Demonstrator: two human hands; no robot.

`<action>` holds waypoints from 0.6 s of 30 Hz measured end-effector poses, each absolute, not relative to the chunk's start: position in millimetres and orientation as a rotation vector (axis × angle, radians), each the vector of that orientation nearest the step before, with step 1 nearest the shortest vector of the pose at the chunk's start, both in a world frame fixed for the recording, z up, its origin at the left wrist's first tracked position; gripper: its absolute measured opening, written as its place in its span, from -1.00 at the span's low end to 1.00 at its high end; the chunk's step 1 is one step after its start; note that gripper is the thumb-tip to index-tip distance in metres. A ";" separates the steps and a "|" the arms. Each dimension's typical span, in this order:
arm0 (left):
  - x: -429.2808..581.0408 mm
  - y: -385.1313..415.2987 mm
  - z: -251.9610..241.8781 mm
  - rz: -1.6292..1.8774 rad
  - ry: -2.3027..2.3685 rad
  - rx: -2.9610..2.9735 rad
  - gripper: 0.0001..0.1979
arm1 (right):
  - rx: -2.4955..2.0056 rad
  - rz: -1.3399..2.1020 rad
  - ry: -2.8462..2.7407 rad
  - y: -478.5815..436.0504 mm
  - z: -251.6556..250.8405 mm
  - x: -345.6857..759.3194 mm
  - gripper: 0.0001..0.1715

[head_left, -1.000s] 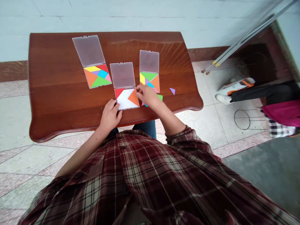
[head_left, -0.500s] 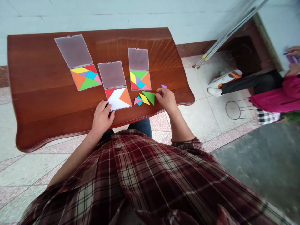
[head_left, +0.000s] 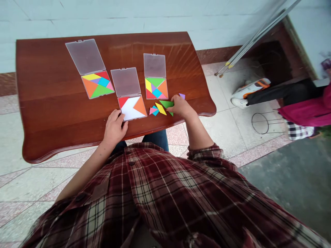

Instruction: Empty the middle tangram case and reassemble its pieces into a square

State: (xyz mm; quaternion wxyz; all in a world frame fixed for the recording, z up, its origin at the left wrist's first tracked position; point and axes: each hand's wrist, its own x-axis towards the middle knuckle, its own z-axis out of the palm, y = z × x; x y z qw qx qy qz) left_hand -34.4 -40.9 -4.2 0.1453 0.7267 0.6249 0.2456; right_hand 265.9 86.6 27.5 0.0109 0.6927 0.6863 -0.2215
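Note:
Three open tangram cases lie on a brown wooden table [head_left: 51,113]. The middle case [head_left: 131,107] holds only a red and an orange triangle on its white base. My left hand [head_left: 114,126] rests at its near left corner, fingers curled against the edge. My right hand [head_left: 180,106] pinches the green triangle [head_left: 167,103] among loose pieces: a yellow piece [head_left: 160,109], pink and blue bits [head_left: 153,110]. A purple piece [head_left: 182,95] lies just beyond that hand.
The left case [head_left: 98,84] and the right case [head_left: 156,88] hold full sets, with their clear lids folded back. Another person's legs and a shoe [head_left: 252,90] are on the floor to the right, near a wire ring stand [head_left: 260,123] and leaning metal poles [head_left: 256,34].
My right hand left the middle case, went right to the loose pieces, and now closes on the green triangle. The left hand has stayed at the case corner.

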 end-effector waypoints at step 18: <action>-32.9 -41.9 -12.0 0.798 1.858 1.987 -0.45 | 1.374 -0.601 2.868 34.4 62.4 163.8 -0.71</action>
